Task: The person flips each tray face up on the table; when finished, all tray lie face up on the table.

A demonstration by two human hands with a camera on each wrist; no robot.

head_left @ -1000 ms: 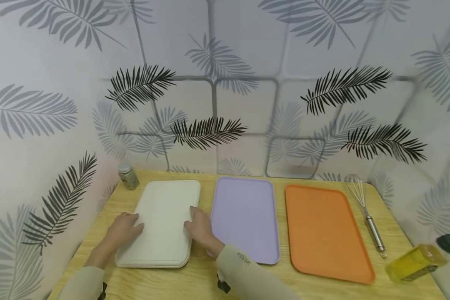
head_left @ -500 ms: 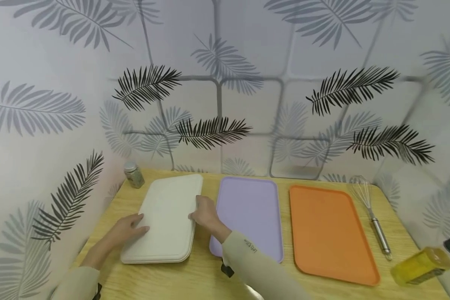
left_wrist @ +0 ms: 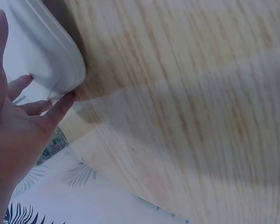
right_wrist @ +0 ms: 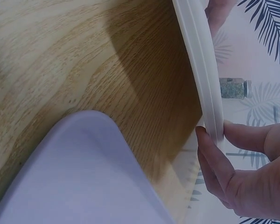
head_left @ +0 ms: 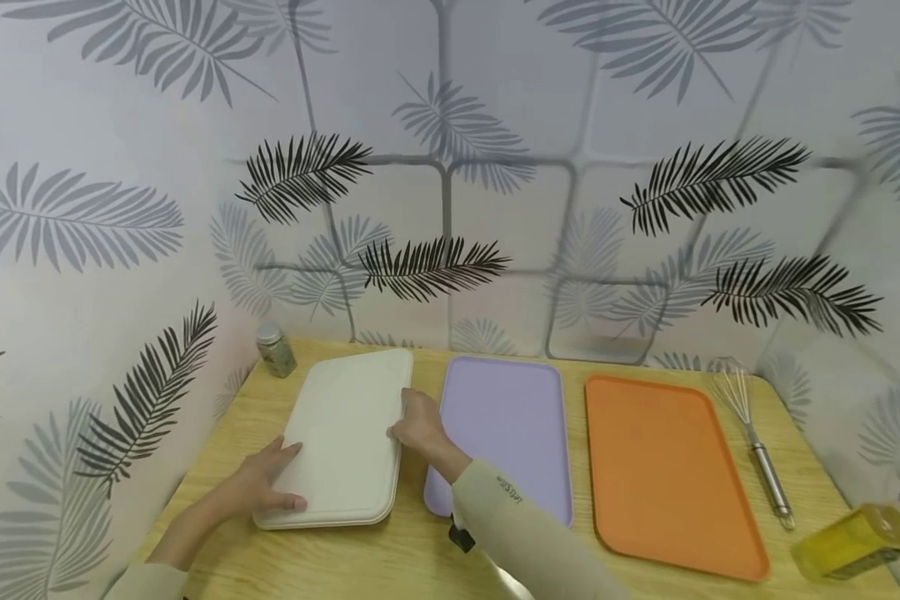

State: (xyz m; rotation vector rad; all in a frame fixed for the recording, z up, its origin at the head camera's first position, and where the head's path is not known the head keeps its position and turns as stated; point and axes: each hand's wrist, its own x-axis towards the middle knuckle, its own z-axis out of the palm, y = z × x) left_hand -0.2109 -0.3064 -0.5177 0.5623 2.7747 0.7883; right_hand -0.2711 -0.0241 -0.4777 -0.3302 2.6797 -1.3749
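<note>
On the left of the table, the stack of white trays [head_left: 341, 433] is tilted, its right side raised off the wood; a seam along the rim [right_wrist: 200, 60] shows more than one layer. My right hand [head_left: 422, 427] pinches the right edge, thumb on one face and fingers on the other, as the right wrist view shows. At the left edge, my left hand [head_left: 258, 479] touches the trays with spread, fairly straight fingers [left_wrist: 60, 109]. Just right of the stack lies a purple tray [head_left: 506, 425], partly behind my right forearm.
An orange tray [head_left: 667, 475] lies further right, with a whisk [head_left: 757, 454] beside it. A yellow bottle with a dark cap [head_left: 855, 542] is at the front right. A small spice jar [head_left: 276, 350] stands at the back left, near the patterned wall.
The right side of the white stack has risen off the table in my right hand's grip. My left hand has shifted nearer the front-left corner, its fingers more spread.
</note>
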